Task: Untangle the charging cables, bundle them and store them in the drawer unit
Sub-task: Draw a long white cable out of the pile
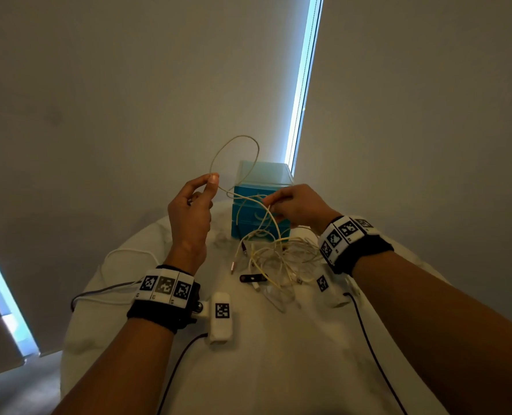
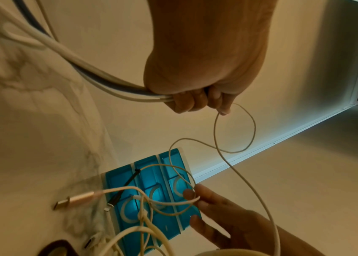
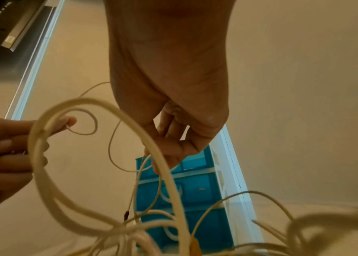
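A tangle of pale charging cables [image 1: 281,259] lies on the white table in front of a small blue drawer unit [image 1: 259,202]. My left hand [image 1: 193,205] is raised and pinches one thin cable [image 1: 233,151] between thumb and forefinger, with a loop standing above it. In the left wrist view the left hand [image 2: 200,100] also grips thicker cables [image 2: 68,53] in its curled fingers. My right hand [image 1: 293,205] pinches strands of the same tangle [image 2: 173,202] just in front of the drawer unit [image 2: 151,195]. The right hand [image 3: 173,143] shows curled fingers around a thin cable.
A black cable tie strap [image 1: 251,277] lies near the tangle. A white wrist camera block [image 1: 220,317] hangs by my left wrist, with dark leads trailing over the table [image 1: 278,354]. A rose-gold plug [image 2: 75,201] dangles from the tangle. Walls stand close behind.
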{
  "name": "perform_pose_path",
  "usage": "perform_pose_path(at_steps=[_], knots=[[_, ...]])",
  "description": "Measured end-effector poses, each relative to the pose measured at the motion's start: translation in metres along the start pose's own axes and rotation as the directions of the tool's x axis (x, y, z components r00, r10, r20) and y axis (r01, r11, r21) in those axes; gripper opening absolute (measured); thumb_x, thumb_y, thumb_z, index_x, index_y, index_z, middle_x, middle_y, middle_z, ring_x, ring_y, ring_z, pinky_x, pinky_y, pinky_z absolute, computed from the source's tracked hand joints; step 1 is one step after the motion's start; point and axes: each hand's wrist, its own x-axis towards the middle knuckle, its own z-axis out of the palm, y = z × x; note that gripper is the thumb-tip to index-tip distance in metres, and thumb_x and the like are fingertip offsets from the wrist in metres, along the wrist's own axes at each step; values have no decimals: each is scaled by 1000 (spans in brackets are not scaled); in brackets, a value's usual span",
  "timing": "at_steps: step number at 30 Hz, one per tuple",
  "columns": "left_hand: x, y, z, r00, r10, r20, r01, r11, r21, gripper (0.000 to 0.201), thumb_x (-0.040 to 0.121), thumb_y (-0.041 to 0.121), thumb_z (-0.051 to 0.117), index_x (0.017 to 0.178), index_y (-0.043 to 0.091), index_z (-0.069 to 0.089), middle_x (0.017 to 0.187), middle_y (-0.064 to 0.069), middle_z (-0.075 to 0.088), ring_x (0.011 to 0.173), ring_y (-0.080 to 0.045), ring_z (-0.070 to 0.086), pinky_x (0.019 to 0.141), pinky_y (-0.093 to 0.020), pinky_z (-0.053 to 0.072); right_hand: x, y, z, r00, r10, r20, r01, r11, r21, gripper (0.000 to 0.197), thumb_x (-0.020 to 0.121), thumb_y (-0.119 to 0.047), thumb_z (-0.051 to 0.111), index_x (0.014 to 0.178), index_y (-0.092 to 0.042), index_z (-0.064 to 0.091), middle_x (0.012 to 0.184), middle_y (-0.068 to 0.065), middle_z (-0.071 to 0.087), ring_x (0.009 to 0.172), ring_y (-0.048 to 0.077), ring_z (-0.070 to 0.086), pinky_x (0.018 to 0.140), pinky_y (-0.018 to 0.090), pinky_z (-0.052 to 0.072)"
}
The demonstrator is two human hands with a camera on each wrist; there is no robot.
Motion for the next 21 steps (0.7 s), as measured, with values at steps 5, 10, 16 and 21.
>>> perform_pose_path(at_steps=[5,10,16,21], knots=[[0,2,-1,1000,-5,-9,5,1000,-23,22,94,44,79,113,31,81,64,5,40,53,-9,30,43,-22,28,-14,9,-8,987,-54,-151,76,987,144,38,84,13,70,102,-18,82,108,0,82,76,15,80,48,16,52],[1,1,-1,1000,-14,-11,13,1000,-25,24,94,44,79,114,31,81,64,6,40,52,-8,30,43,-22,28,-12,3,-26,892,-206,-403,249,967,57,20,80,-18,90,93,-32,84,91,-14,82,79,7,79,71,29,63],[1,1,-1,1000,-19,-14,19,999,-26,23,93,42,80,113,30,82,64,6,40,53,-9,30,42,-22,28,-14,-14,-52,768,-192,-610,231,973,-15,21,89,-50,81,95,-31,84,90,-11,78,87,6,72,83,30,54],[3,1,-2,999,-43,-29,41,998,-54,24,93,39,81,113,27,82,61,9,41,52,-9,29,42,-22,27,-24,-12,-68,921,-7,-391,95,974,207,15,100,-23,70,101,-18,83,98,6,80,94,21,71,72,31,57]])
